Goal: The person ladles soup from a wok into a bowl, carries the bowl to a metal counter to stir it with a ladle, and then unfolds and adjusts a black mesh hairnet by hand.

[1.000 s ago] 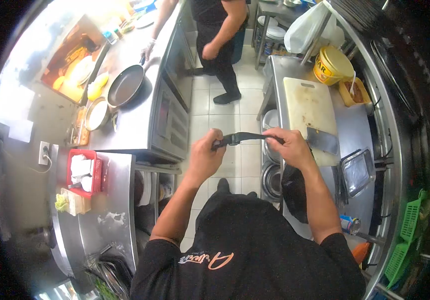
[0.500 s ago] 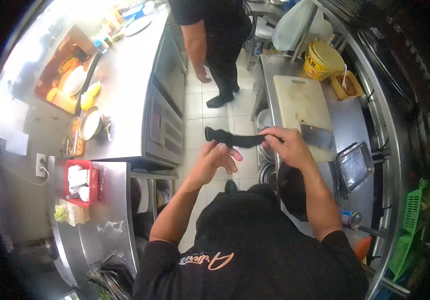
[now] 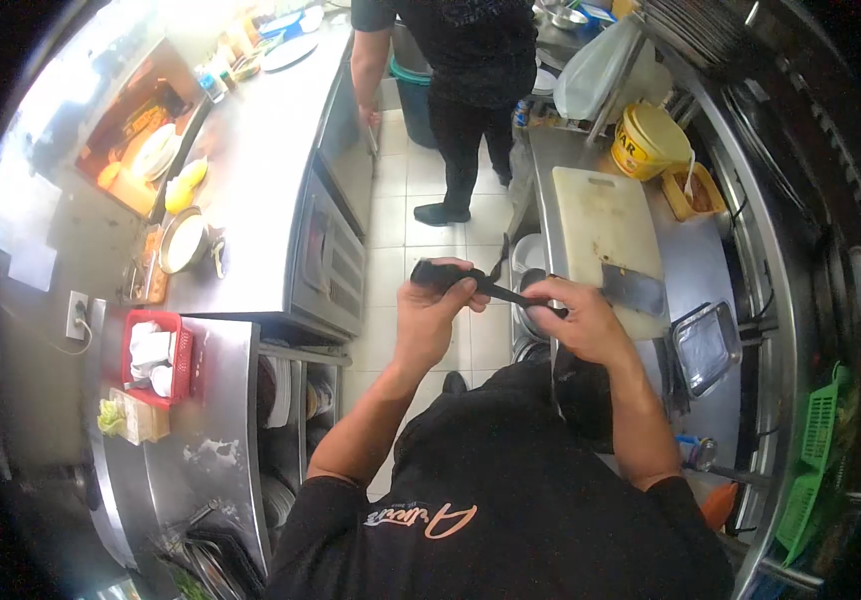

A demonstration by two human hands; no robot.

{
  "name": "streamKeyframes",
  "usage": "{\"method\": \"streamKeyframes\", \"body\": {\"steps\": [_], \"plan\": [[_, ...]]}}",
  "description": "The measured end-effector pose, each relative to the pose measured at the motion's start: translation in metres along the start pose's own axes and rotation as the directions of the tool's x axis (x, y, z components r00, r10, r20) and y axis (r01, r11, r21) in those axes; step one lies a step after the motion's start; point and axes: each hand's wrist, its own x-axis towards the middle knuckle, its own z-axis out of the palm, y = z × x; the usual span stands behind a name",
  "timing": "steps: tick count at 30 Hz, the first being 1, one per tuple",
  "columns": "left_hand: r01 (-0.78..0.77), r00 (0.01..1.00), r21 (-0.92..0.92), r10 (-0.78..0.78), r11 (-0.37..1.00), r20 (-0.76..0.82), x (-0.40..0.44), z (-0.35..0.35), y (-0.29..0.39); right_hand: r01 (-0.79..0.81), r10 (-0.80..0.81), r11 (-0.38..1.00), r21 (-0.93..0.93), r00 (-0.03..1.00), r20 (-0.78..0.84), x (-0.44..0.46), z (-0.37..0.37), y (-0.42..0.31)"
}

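Note:
Both my hands are raised in front of my body, over the aisle floor. A folded strip of black cloth (image 3: 497,291) stretches between them, with a thin end sticking up from its middle. My left hand (image 3: 436,310) is closed around the wider part, thumb pressed on top. At the other end, my right hand (image 3: 583,318) pinches the strip between thumb and fingers. Just beyond my right hand, a white cutting board (image 3: 603,215) lies on the steel counter, a flat rectangular metal piece (image 3: 634,291) resting across its near end.
A person in black (image 3: 461,90) stands ahead in the aisle near a green-rimmed bin (image 3: 409,70). On the right counter are a yellow tub (image 3: 649,140), a food container (image 3: 696,192) and a metal tray (image 3: 707,338). At left are a pan (image 3: 185,240) and red basket (image 3: 159,358).
My left hand has closed on the cloth, which was stretched out longer and is now gathered. The other person has shifted, and their feet now point differently.

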Motion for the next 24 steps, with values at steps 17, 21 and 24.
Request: {"method": "streamKeyframes", "body": {"steps": [17, 21, 24], "plan": [[0.229, 0.958, -0.057, -0.215, 0.972, 0.191, -0.033, 0.009, 0.034, 0.416, -0.579, 0.802, -0.428, 0.718, -0.387, -0.008, 0.027, -0.016], [0.291, 0.948, -0.002, -0.289, 0.957, 0.136, -0.038, 0.012, 0.028, 0.426, -0.598, 0.789, -0.442, 0.696, -0.396, -0.012, 0.029, -0.014], [0.293, 0.949, 0.024, -0.294, 0.956, 0.116, -0.040, 0.018, 0.029, 0.442, -0.589, 0.799, -0.407, 0.710, -0.386, -0.013, 0.035, -0.011]]}}
